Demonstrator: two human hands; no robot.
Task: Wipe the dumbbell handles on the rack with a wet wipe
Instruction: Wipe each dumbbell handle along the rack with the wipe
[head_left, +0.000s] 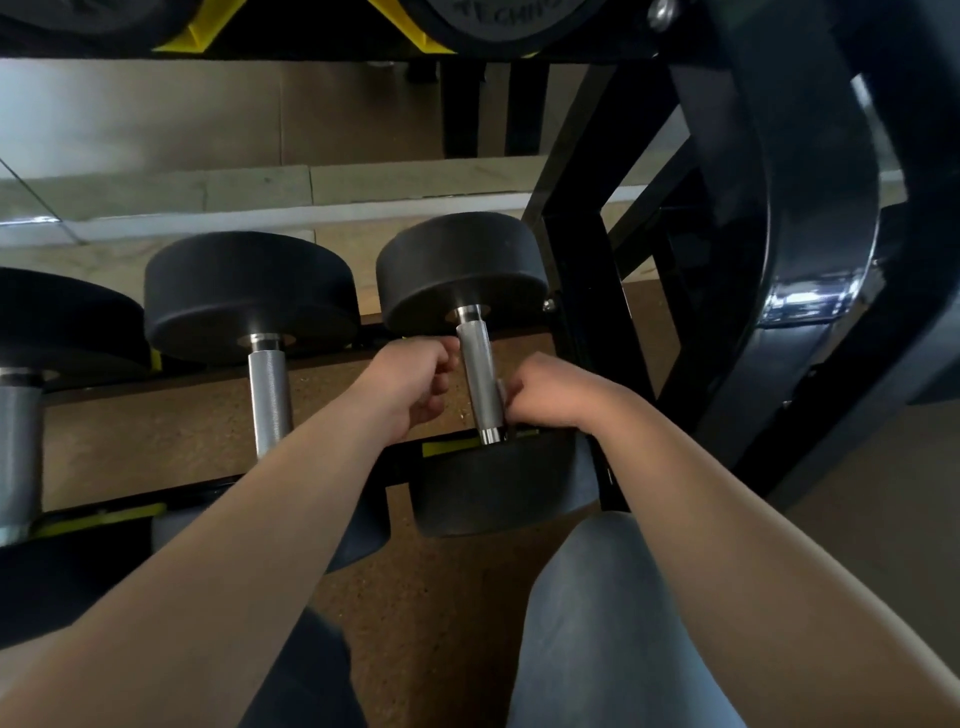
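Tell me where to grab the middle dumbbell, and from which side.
Take the middle dumbbell by its knurled handle, at mid-length, coming down from above with the fingers wrapped round it. It lies flat on the rack with the bar bare on top. The heads look too wide and round to grip. The left forearm covers its near end.

We are seeing a knurled, shiny metal handle (480, 379), matt black dumbbell heads (457, 270), probably rubber, a glossy black-painted rack frame (576, 291), and a speckled, rough-looking brown floor (441, 597).
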